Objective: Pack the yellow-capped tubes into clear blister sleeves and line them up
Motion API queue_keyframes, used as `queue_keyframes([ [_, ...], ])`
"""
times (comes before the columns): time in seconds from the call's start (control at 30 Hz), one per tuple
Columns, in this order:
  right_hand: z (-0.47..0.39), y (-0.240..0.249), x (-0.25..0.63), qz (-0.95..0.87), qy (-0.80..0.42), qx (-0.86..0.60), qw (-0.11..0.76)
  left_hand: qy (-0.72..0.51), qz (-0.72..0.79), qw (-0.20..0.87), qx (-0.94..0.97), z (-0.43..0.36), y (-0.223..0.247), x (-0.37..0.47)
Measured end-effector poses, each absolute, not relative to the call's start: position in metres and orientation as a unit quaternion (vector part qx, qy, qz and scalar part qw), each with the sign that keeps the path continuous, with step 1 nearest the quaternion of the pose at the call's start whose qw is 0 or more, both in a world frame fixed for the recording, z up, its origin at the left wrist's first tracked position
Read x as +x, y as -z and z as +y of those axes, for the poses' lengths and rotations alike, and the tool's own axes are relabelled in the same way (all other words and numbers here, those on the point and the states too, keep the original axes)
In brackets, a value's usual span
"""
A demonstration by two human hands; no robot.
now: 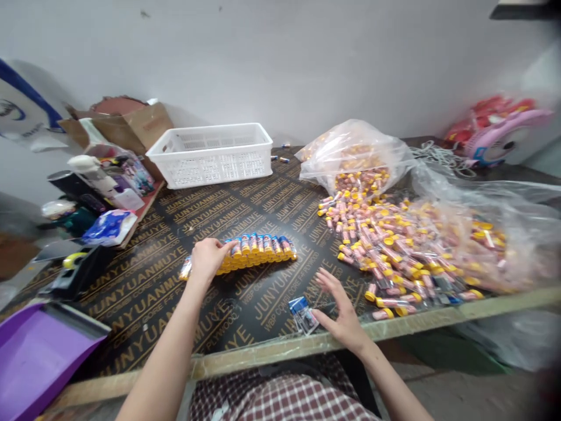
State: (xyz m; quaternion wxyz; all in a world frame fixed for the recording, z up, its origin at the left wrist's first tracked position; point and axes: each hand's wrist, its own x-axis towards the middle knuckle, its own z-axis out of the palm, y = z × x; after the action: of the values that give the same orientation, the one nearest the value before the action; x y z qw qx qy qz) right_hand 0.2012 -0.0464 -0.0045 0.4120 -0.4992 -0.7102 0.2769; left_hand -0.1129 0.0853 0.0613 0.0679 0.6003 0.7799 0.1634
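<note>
My left hand is at the left end of a neat stack of small yellow-capped tubes with blue labels. Its fingers are curled and pinched at a tube in the upper row; the palm side is hidden. Near the table's front edge, my right hand has its fingers spread and holds nothing. Its thumb reaches over a small pile of blue-and-clear labels. To the right spreads a big loose heap of pink tubes with yellow caps.
A white plastic basket stands at the back. Behind the heap, a clear bag holds more tubes. Bottles and a blue packet crowd the left side, with a purple dustpan in front. A pink fan is at the far right.
</note>
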Motion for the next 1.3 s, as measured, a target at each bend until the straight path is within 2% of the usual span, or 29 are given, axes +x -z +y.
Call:
queue_keyframes([
  [0.1,-0.027,0.006,0.217,-0.722,-0.167,-0.561,0.37,-0.208,0.778,0.023,0.593,0.074,-0.061,-0.104],
  [0.17,-0.006,0.009,0.234,-0.716,-0.064,-0.624,0.307,-0.277,0.748,0.038,0.602,0.06,-0.056,-0.09],
  [0.23,0.02,0.012,0.253,-0.7,0.024,-0.69,0.18,-0.311,0.695,0.122,0.636,0.041,-0.044,-0.068],
  [0.33,0.054,0.012,0.272,-0.689,0.043,-0.713,0.121,-0.251,0.593,0.298,0.704,0.011,-0.015,-0.026],
  [0.47,0.072,0.011,0.279,-0.68,0.037,-0.728,0.08,-0.188,0.566,0.346,0.724,-0.016,0.023,0.014],
  [0.6,0.059,0.014,0.27,-0.694,0.004,-0.717,0.062,-0.2,0.583,0.334,0.713,-0.022,0.038,0.021],
  [0.93,-0.011,0.017,0.238,-0.769,-0.063,-0.631,0.086,-0.211,0.576,0.338,0.714,-0.018,0.034,0.02],
  [1.3,0.009,0.014,0.216,-0.79,-0.074,-0.599,0.105,-0.218,0.606,0.377,0.666,-0.013,0.039,0.023],
])
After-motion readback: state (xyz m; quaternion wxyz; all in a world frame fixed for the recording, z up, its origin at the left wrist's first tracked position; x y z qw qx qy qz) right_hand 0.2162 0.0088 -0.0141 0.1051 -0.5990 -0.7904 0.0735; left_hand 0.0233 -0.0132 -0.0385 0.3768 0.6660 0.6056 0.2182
